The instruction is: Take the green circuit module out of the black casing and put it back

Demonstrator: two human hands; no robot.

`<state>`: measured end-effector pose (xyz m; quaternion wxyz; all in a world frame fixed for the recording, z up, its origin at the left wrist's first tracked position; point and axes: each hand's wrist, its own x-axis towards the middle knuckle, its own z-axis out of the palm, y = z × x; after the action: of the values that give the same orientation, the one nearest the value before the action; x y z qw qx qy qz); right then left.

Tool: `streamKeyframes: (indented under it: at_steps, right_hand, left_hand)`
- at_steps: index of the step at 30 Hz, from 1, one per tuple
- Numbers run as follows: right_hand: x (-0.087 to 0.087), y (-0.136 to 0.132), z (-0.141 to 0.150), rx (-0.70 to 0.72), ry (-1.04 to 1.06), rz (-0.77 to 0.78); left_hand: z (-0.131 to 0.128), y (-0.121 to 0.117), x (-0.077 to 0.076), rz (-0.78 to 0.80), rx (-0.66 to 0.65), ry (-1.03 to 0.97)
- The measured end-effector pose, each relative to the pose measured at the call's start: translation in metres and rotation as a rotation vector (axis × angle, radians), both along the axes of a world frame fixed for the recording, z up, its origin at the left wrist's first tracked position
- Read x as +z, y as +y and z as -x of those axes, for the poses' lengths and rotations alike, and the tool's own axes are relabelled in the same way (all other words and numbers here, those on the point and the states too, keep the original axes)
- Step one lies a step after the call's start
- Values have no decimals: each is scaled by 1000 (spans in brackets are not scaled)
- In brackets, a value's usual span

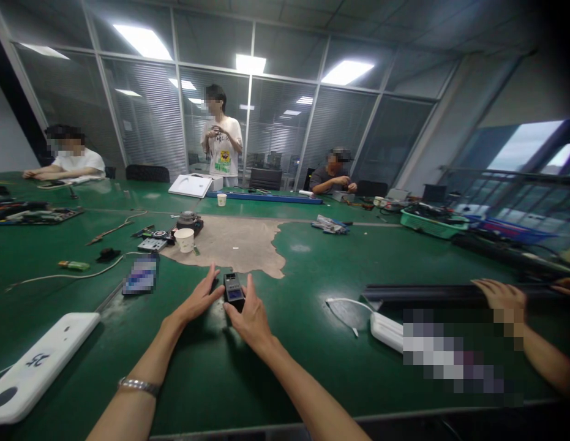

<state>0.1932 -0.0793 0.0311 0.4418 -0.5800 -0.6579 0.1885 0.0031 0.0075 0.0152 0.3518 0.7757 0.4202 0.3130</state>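
Note:
A small black box-shaped device [234, 292] with a little bluish screen stands on the green table in front of me. My right hand [251, 313] grips it from the right, its thumb on the near side and its fingers along the right side. My left hand [202, 295] is at the device's left, fingers stretched out and apart; whether its thumb touches the device I cannot tell. Just beyond both hands lies a ragged brown sheet [239, 242]. Left of my left hand is a phone [141, 274] with its screen blurred out.
Near left lies a white power-bank-like slab [46, 364]. A paper cup [184, 241] and small electronic parts [151, 244] stand by the sheet. At right, another person's hand [505, 300] rests on a black bar [417, 293]. Gloves [329, 225] and a green basket [434, 223] are farther off.

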Motion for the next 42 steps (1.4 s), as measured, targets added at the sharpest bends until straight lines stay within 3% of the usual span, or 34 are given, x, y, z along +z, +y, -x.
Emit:
streamKeyframes:
  at_steps: [8,17,26,31,37,42]
  right_hand:
    - [2,-3,5,-18,61,-39]
    - [29,0,-18,-57,220,-189]
    - [-7,-5,-44,-129,132,-124]
    - [-14,-5,-45,-127,61,-70]
    - [-24,-5,-44,-225,-28,-70]
    - [-21,-3,-46,-164,41,-76]
  left_hand:
    - [0,0,1,-4,-4,1]
    - [0,-3,3,19,5,-10]
    - [-1,-3,4,21,-1,6]
    - [1,-2,1,-40,-22,82]
    - [0,-1,-6,-243,-78,210]
    - [0,-1,-9,-270,-72,249]
